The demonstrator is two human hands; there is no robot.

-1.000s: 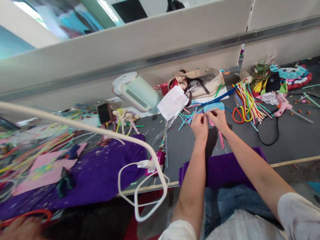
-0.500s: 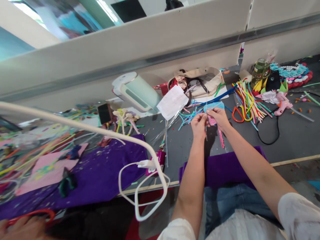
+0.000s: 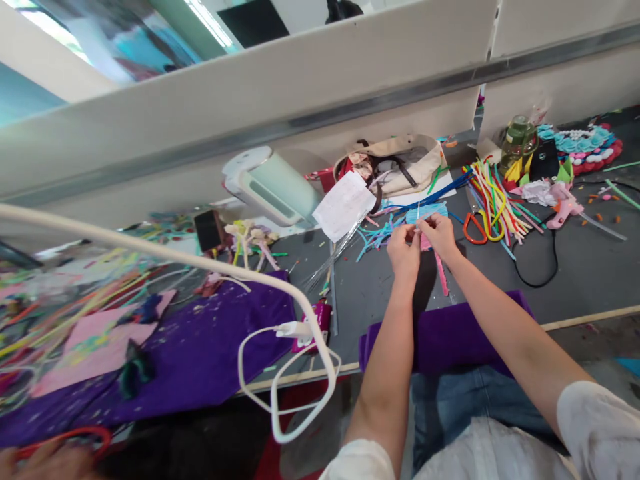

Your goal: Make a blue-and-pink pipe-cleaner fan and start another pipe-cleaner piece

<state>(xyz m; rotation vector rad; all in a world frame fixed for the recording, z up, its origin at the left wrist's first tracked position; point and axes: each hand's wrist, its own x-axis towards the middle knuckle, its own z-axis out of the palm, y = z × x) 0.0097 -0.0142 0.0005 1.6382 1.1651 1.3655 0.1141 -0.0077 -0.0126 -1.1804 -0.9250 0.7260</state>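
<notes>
Both hands meet above the grey tabletop, pinching a thin pale wire-like stem [image 3: 419, 208] that points up and away from me. My left hand [image 3: 406, 253] is closed on its lower part. Close beside it, my right hand [image 3: 440, 239] pinches the same stem, and the fingertips hide where it is gripped. Just behind the fingers lies a light-blue fuzzy piece [image 3: 426, 211]. A pink fuzzy strip [image 3: 442, 275] lies under my right wrist. Left of the hands are blue and purple pipe cleaner pieces [image 3: 373, 239].
Right of my hands lie scissors [image 3: 474, 230], a pipe cleaner bundle [image 3: 500, 197] and a pink glue gun [image 3: 566, 205] with a black cord. A white bent tube [image 3: 240, 270] crosses the left foreground. Another person's hand [image 3: 53, 463] shows at the lower left, by a red-orange handle.
My left hand has shifted slightly right and closer to my right hand. The stem's lower end, which stuck out below the fingers, no longer shows.
</notes>
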